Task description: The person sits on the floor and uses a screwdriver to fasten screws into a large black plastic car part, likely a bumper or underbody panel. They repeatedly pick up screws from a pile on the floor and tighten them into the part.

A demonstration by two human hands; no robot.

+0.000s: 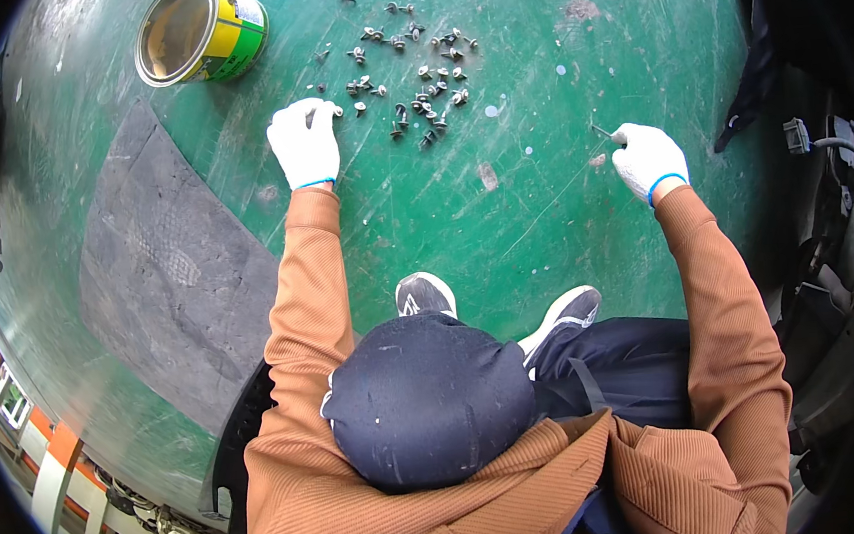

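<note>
My left hand (304, 146), in a white knit glove with a blue cuff, is at the near left edge of a scattered group of small bolts (428, 106). Its fingers are drawn together, with a single bolt (338, 111) showing at the fingertips. The bolts have dark and silvery heads, some with washers, and lie loose on the green floor. Well to the right, my right hand (649, 161), gloved the same way, is closed around a thin, dark metal piece (601, 131). Only its slim end sticks out, so its kind is hidden.
An open yellow and green metal can (239, 41) is beyond my left hand. A dark grey mat (170, 257) lies on the green floor (504, 231) at left. Along the right edge are dark parts with a cable connector (796, 135). My shoes (424, 294) are between my arms.
</note>
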